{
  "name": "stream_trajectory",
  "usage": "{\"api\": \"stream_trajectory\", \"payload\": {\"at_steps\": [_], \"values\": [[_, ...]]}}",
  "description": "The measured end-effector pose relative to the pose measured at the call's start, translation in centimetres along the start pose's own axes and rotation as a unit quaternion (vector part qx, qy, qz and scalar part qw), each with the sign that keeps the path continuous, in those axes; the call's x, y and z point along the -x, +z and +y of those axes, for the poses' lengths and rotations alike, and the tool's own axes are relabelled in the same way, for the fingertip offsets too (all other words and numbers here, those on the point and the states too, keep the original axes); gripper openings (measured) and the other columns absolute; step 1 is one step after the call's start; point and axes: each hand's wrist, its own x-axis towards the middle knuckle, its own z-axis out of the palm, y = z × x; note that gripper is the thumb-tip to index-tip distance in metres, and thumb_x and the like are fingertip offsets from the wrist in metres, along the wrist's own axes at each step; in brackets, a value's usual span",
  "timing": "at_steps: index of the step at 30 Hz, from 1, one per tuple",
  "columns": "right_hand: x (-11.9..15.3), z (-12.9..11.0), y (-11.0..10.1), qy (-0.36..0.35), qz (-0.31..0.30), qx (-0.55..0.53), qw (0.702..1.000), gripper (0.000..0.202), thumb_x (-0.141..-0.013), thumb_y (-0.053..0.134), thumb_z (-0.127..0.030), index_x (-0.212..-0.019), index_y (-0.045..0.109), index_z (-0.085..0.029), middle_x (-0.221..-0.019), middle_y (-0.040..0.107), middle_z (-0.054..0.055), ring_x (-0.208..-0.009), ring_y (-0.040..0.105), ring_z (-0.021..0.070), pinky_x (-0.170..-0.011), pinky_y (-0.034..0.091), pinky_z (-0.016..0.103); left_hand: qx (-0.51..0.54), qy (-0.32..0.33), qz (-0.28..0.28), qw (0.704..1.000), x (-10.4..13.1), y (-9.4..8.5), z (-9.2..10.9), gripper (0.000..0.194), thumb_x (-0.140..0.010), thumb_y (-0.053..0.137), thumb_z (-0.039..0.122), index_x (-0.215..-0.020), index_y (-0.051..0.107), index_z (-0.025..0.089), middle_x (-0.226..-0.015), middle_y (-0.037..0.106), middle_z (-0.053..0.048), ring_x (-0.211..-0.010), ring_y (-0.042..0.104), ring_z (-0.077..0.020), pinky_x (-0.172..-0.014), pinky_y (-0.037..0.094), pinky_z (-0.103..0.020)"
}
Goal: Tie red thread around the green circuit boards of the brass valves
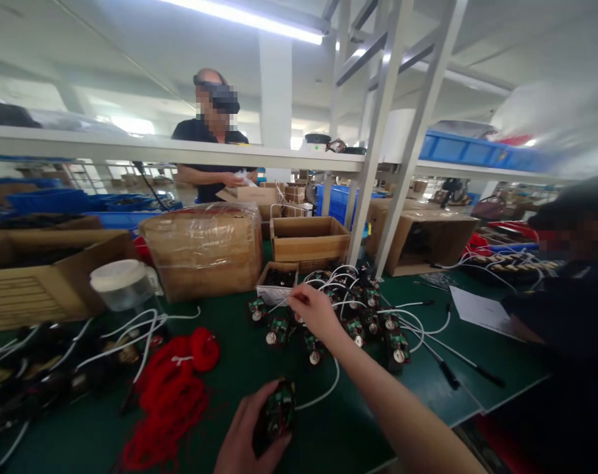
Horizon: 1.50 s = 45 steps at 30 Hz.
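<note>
My left hand (252, 428) is wrapped round a round black housing with a green circuit board (281, 408) inside, held low over the table. A white cable (323, 397) runs from that housing to the right. Farther forward, my right hand (312, 309) has its fingertips pinched together; whatever is between them is too small to make out. It hovers just beside a small white-sided box (277, 283) of dark little parts. Below and right of it lie several similar circuit-board units (355, 329) with white cables and round silver parts.
Red thread (173, 388) lies in a tangle at left, near dark units with cables. A lidded plastic jar (121, 283) and a wrapped carton (204, 250) stand behind. Metal shelf posts (385, 178) rise ahead. One person (210, 145) stands opposite; another (570, 303) sits at right beside white paper (481, 311).
</note>
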Motion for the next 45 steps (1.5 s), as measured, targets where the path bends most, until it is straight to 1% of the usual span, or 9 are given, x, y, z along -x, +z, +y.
{"api": "stream_trajectory", "payload": {"at_steps": [3, 5, 8, 10, 16, 23, 30, 37, 45], "values": [[7.6, 1.5, 0.0, 0.032, -0.008, -0.078, 0.996, 0.027, -0.101, 0.048, -0.043, -0.092, 0.055, -0.018, -0.070, 0.057, -0.004, -0.054, 0.059, 0.0125, -0.047, 0.043, 0.022, 0.011, -0.011, -0.004, 1.000, 0.1, -0.1, 0.7, 0.056, -0.074, 0.063, 0.021, -0.128, 0.063, 0.034, -0.125, 0.069, -0.001, -0.118, 0.065, -0.0261, -0.106, 0.051, -0.042], [11.7, 2.6, 0.5, 0.087, 0.012, -0.186, 0.979, 0.028, -0.097, 0.055, -0.047, -0.089, 0.054, -0.020, -0.071, 0.058, -0.004, -0.054, 0.058, 0.0120, -0.049, 0.042, 0.022, 0.021, -0.011, -0.005, 1.000, 0.2, -0.2, 0.9, 0.058, -0.072, 0.063, 0.016, -0.127, 0.063, 0.034, -0.125, 0.068, -0.002, -0.120, 0.064, -0.0259, -0.108, 0.049, -0.043], [15.4, 3.6, 1.9, 0.160, 0.009, -0.274, 0.948, 0.033, -0.090, 0.066, -0.051, -0.084, 0.054, -0.020, -0.067, 0.057, -0.004, -0.050, 0.054, 0.0108, -0.048, 0.037, 0.022, 0.027, -0.012, -0.019, 0.999, 0.2, -0.3, 0.8, 0.060, -0.071, 0.063, 0.011, -0.127, 0.063, 0.034, -0.126, 0.067, -0.002, -0.122, 0.062, -0.0252, -0.110, 0.047, -0.044], [16.6, 3.9, 2.7, 0.161, -0.003, -0.263, 0.951, 0.035, -0.089, 0.066, -0.052, -0.084, 0.055, -0.020, -0.067, 0.057, -0.004, -0.051, 0.054, 0.0114, -0.049, 0.037, 0.022, 0.028, -0.017, -0.030, 0.999, 0.2, -0.3, 0.8, 0.063, -0.070, 0.063, 0.009, -0.128, 0.062, 0.035, -0.127, 0.066, -0.002, -0.123, 0.062, -0.0243, -0.111, 0.046, -0.044], [17.5, 3.9, 3.1, 0.088, 0.007, -0.133, 0.987, 0.021, -0.091, 0.063, -0.038, -0.080, 0.058, -0.021, -0.068, 0.055, -0.003, -0.061, 0.054, 0.0139, -0.058, 0.042, 0.023, 0.040, -0.025, -0.030, 0.998, 0.2, -0.3, 1.1, 0.069, -0.067, 0.064, 0.005, -0.128, 0.061, 0.036, -0.127, 0.065, -0.001, -0.123, 0.061, -0.0230, -0.111, 0.045, -0.043], [18.0, 3.8, 2.6, 0.004, -0.035, -0.067, 0.997, 0.017, -0.093, 0.060, -0.028, -0.106, 0.070, -0.024, -0.095, 0.069, 0.003, -0.084, 0.066, 0.0177, -0.075, 0.051, 0.024, 0.053, -0.025, -0.038, 0.998, 0.4, -0.2, 1.3, 0.069, -0.068, 0.061, 0.003, -0.130, 0.060, 0.034, -0.129, 0.064, -0.002, -0.124, 0.059, -0.0226, -0.112, 0.045, -0.043], [18.4, 4.3, 3.4, 0.052, 0.004, -0.060, 0.997, 0.010, -0.088, 0.067, -0.031, -0.092, 0.070, -0.022, -0.087, 0.070, 0.002, -0.078, 0.065, 0.0186, -0.071, 0.052, 0.024, 0.061, -0.018, -0.032, 0.997, 0.5, 0.0, 1.0, 0.067, -0.070, 0.062, 0.003, -0.130, 0.061, 0.035, -0.128, 0.064, -0.002, -0.123, 0.060, -0.0220, -0.110, 0.046, -0.040], [17.9, 3.2, 4.0, 0.018, 0.023, -0.059, 0.998, 0.006, -0.086, 0.068, -0.025, -0.081, 0.070, -0.022, -0.085, 0.065, 0.003, -0.074, 0.062, 0.0184, -0.066, 0.049, 0.025, 0.064, -0.021, -0.027, 0.997, 0.6, -0.1, 1.3, 0.062, -0.072, 0.063, 0.005, -0.127, 0.063, 0.034, -0.124, 0.065, -0.001, -0.118, 0.063, -0.0214, -0.106, 0.049, -0.037], [18.1, 2.5, 4.2, 0.095, 0.040, -0.052, 0.993, 0.013, -0.082, 0.068, -0.028, -0.071, 0.066, -0.022, -0.073, 0.061, 0.002, -0.067, 0.058, 0.0194, -0.062, 0.046, 0.027, 0.070, -0.022, -0.035, 0.997, 0.7, -0.2, 1.6, 0.062, -0.073, 0.064, 0.005, -0.127, 0.063, 0.035, -0.125, 0.065, -0.001, -0.117, 0.063, -0.0212, -0.105, 0.050, -0.036]]}}
